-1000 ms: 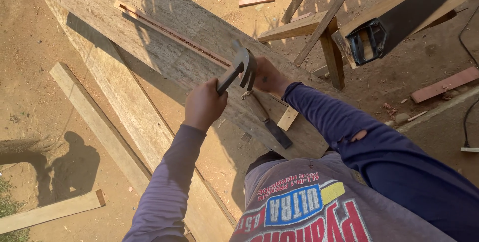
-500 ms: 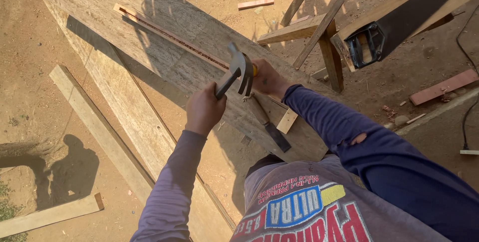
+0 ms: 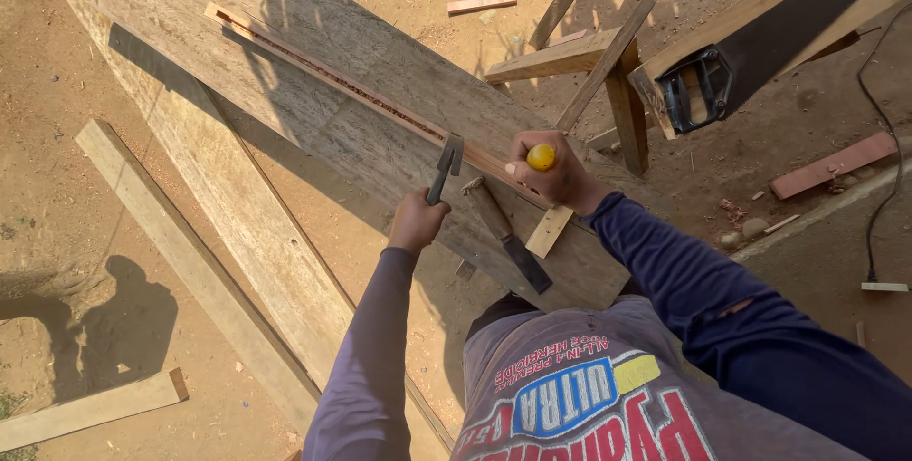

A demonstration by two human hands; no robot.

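chiselling step in hand: left hand (image 3: 416,221) grips the hammer (image 3: 445,164) raised above the grooved strip (image 3: 351,90) on the wide board (image 3: 380,128), right hand (image 3: 556,174) closed on the yellow-capped chisel (image 3: 540,157); next blow likely needs a square strike.

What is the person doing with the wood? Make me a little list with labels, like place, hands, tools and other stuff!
Place: outdoors on sandy ground, in sunlight
Left hand: grips a hammer, head raised above the board
Right hand: wrapped around a yellow-topped tool handle set on a thin wooden strip
Work surface: wide rough board, sloping across the view
Also on board: dark flat tool, small wood block
Nearby: handsaw, loose planks, black cable
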